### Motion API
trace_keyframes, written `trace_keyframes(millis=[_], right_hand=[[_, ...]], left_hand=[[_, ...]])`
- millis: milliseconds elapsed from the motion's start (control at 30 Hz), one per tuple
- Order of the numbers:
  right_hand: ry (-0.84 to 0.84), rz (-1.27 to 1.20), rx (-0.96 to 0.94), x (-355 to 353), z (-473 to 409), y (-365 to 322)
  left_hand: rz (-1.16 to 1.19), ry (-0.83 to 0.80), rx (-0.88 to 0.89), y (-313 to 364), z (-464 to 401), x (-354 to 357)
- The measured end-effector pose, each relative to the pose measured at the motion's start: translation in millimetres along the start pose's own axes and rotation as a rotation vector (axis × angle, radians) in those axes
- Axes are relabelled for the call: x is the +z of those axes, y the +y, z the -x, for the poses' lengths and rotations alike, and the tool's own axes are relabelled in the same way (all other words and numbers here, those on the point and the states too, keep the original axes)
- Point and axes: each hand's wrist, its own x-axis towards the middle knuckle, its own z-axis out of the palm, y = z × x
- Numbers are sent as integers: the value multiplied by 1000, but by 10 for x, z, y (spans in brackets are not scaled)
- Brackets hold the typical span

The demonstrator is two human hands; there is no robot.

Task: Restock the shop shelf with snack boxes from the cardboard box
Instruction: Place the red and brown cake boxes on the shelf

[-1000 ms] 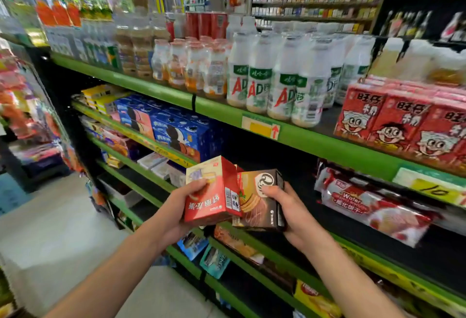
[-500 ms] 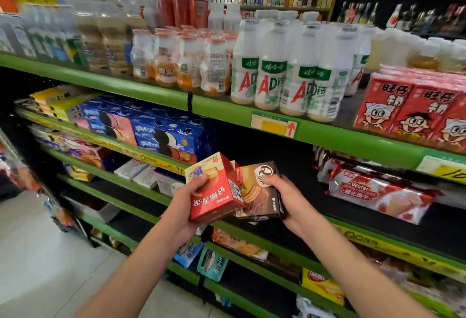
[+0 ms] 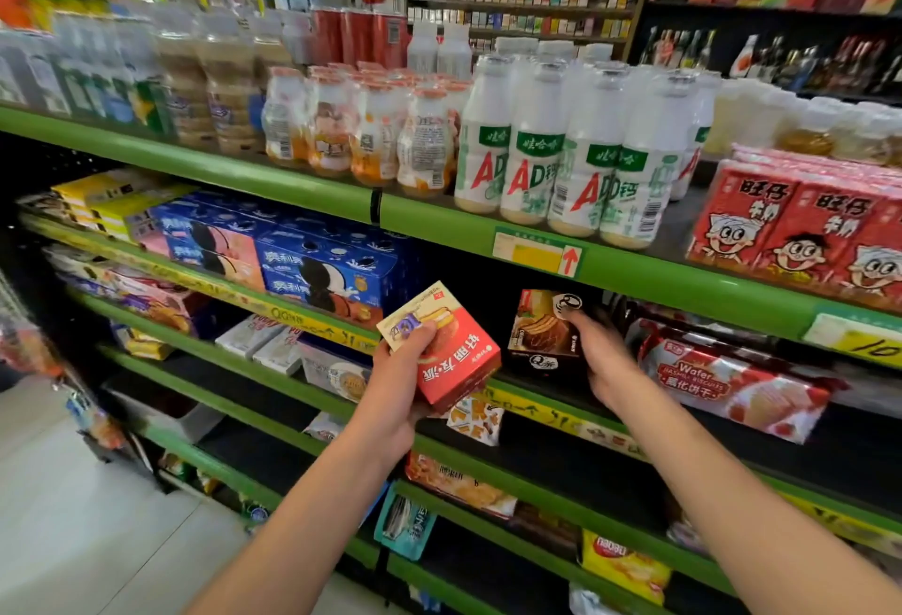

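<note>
- The person stood at the green shop shelf (image 3: 551, 392) with a snack box in each hand.
- The right hand (image 3: 603, 360) held the brown box (image 3: 542, 331), with the fingers curled over its right side and top corner.
- The brown box stood upright in the dark gap on the second shelf, between the blue cookie boxes (image 3: 332, 268) and the red wafer pack (image 3: 732, 380). It looked to be resting on the shelf, but the bottom edge was hard to see.
- So this step looked like putting the brown box in its place.
- The left hand (image 3: 400, 380) gripped the red box (image 3: 441, 351), with the thumb on the front and the fingers wrapped behind it.
- The red box was tilted and up in the air, in front of the shelf edge and just left of the brown box. It was not on the shelf yet.
- The cardboard box could not be seen from here.
- Next, the right hand would likely need to let go of the brown box, after making sure that it stood flat and did not tip.
- Then the red box would need to be turned upright and set in the gap beside the brown one.
- There seemed to be room for it, close to the blue cookie boxes.
</note>
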Motion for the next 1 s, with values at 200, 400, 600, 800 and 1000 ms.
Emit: trace_keyframes(millis=[200, 400, 600, 800, 1000], right_hand=[[121, 840, -372, -79, 205, -75], [-263, 643, -528, 337, 645, -285], [-571, 276, 24, 722, 760, -53], [-554, 159, -50, 716, 780, 3], [-375, -29, -150, 696, 799, -62]], left_hand=[[-43, 2, -11, 31, -50, -3], [-152, -10, -52, 101, -92, -8], [-147, -41, -97, 202, -72, -120], [133, -83, -164, 167, -8, -291], [290, 2, -157, 62, 14, -293]])
